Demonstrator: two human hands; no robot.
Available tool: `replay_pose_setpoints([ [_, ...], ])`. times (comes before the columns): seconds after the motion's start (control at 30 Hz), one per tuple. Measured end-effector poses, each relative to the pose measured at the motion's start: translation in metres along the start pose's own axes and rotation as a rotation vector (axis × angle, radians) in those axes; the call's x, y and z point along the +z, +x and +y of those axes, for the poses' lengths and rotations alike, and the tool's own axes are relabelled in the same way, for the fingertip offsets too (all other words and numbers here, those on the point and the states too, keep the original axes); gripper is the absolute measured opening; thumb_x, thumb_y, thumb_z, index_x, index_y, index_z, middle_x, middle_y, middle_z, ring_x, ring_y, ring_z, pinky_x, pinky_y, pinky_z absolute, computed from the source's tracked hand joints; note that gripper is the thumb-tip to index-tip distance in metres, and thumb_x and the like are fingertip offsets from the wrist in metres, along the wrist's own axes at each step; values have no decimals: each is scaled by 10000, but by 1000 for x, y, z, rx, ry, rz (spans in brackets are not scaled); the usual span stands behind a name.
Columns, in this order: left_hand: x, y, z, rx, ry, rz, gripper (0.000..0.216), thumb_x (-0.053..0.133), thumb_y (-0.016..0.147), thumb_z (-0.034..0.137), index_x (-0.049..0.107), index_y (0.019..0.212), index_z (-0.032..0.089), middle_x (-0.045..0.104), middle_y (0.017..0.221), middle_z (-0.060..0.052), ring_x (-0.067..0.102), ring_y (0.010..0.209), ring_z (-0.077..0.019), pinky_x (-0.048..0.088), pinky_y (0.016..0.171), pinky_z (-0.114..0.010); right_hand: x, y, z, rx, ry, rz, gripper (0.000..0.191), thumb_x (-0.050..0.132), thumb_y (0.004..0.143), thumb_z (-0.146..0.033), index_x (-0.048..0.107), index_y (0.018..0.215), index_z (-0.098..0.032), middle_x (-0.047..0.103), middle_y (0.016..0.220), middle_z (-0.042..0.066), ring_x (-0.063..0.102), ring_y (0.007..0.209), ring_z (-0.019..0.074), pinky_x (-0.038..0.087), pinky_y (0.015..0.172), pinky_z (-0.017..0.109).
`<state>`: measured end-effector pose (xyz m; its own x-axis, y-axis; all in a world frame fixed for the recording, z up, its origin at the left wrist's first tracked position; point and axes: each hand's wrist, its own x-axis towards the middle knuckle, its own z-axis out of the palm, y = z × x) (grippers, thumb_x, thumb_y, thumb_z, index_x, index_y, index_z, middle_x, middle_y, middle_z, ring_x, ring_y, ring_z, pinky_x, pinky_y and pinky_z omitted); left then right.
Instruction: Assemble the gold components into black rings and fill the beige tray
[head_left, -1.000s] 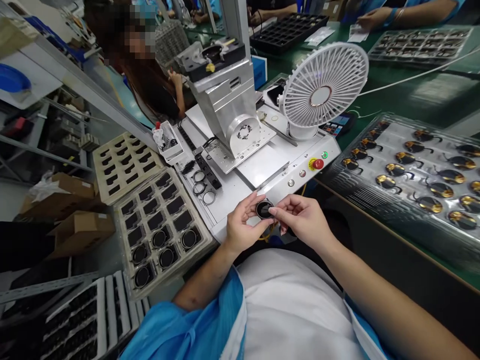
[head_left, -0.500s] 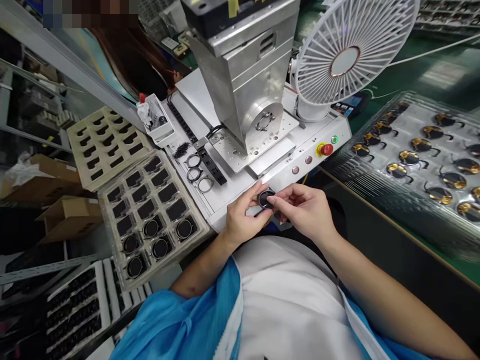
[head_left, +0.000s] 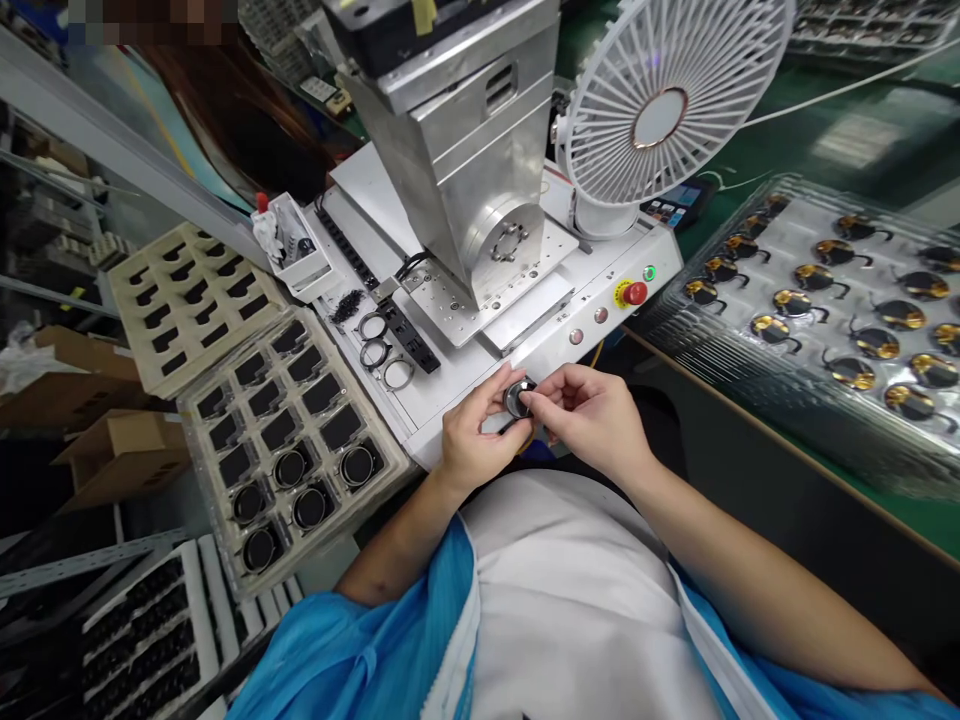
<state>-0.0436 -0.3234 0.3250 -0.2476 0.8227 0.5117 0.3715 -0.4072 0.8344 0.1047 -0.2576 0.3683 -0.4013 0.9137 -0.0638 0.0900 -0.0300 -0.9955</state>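
Observation:
Between my two hands is a small round watch case with a dark face and a metallic rim. My left hand grips its left side with thumb and fingers. My right hand presses its thumb on the face, the fingers curled behind the right edge and partly hidden. Both hands are just in front of the white machine base. To the left, a plastic tray holds several similar round cases in its lower pockets. Loose metal rings lie on the base beside a black strip.
A metal press stands on the base, with a red emergency button at its front. Behind it is a white fan. A clear tray of round parts with flex cables lies right. A white bin and beige tray sit left.
The camera view has shifted, so the surroundings appear slightly further left. The watch case is tilted differently in my fingers, its face now catching more light. Both hands keep their hold.

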Motion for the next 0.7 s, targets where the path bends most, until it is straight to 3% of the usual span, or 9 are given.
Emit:
replay_pose_setpoints([
  [0.13,-3,1,-2,8,-19,-7,696,823,792,117,574,1436,198,746,1278,-145,764,1095,-243,667,913,-306,6,2,5,-10,7,19,296,814,755,-394,610,840,-197,593,611,-36,509,508,110,413,472,221],
  [0.23,-7,2,-4,24,-12,-31,746,847,774,112,551,1453,201,749,1266,-146,771,1068,-244,675,893,-328,5,2,4,77,132,-96,415,814,724,-527,581,842,-203,574,612,-43,491,485,110,398,445,225],
  [0.3,-9,4,-7,56,-12,-42,794,849,764,92,523,1478,216,717,1322,-150,769,1059,-239,672,912,-364,-12,4,0,70,200,-124,479,827,696,-589,564,815,-207,550,585,-50,482,466,113,388,428,229],
  [0.33,-10,5,-10,66,-18,-59,802,839,770,79,512,1487,226,687,1367,-152,765,1063,-233,665,931,-380,-29,4,-2,22,198,-67,490,840,685,-596,568,810,-207,547,587,-49,487,471,115,391,431,230],
  [0.4,-11,7,-15,95,-26,-79,788,820,775,50,521,1481,233,675,1374,-140,759,1056,-219,652,957,-391,-80,-1,-7,-114,107,209,460,843,697,-574,596,816,-205,584,647,-27,518,510,126,416,456,241],
  [0.5,-13,8,-20,142,-1,-119,714,804,779,25,577,1428,218,720,1264,-113,759,1012,-206,645,951,-383,-183,-34,-9,-209,-152,838,320,778,770,-483,627,856,-215,651,777,13,561,570,155,477,520,287],
  [0.6,-13,11,-18,207,111,-158,562,800,789,30,663,1308,195,750,1153,-91,750,990,-207,630,947,-376,-270,-89,-2,98,-557,1366,136,738,813,-293,620,797,-228,627,729,15,578,603,181,501,633,337],
  [0.67,-11,13,-14,279,182,-181,468,797,795,35,698,1228,183,760,1104,-85,743,993,-208,623,944,-365,-298,-117,3,209,-638,1446,253,757,772,-125,560,660,-235,577,656,31,575,644,213,490,739,401],
  [0.7,-9,14,-10,304,200,-195,428,791,803,38,706,1197,180,763,1089,-84,741,995,-207,623,938,-357,-302,-124,4,228,-705,1438,251,766,808,-145,573,671,-228,596,698,41,596,697,214,498,761,390],
])
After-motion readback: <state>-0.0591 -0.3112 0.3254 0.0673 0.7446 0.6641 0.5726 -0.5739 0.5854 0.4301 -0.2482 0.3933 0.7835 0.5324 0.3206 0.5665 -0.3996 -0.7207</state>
